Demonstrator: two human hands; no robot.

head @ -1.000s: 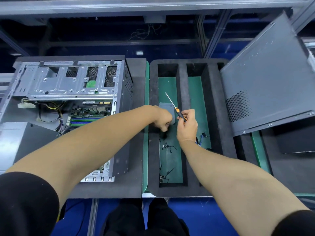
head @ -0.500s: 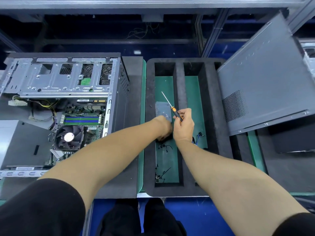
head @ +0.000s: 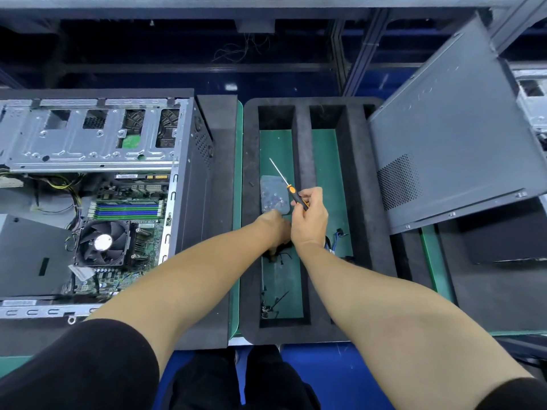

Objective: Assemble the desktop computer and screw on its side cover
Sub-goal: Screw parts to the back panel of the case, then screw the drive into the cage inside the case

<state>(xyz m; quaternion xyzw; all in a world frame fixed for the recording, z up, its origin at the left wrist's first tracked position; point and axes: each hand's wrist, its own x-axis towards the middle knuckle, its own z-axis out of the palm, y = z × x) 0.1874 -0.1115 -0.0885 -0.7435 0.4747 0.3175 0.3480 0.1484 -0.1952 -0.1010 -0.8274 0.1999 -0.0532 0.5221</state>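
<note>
Our right hand point(head: 309, 220) grips the screwdriver point(head: 291, 189), left hand point(head: 273, 229) digs in the foam tray point(head: 305, 161) mid-tabletop, grasp hidden; we should pinch one screw cleanly, case point(head: 97, 196) left, side cover point(head: 450, 128) right.

A grey metal beam point(head: 236, 2) spans the top of the frame; below it lies a dark recess with loose thin wires point(head: 239, 51) at upper centre; grey upright posts point(head: 359, 54) slant at upper right; a blue floor point(head: 334, 380) shows along the bottom centre.
</note>
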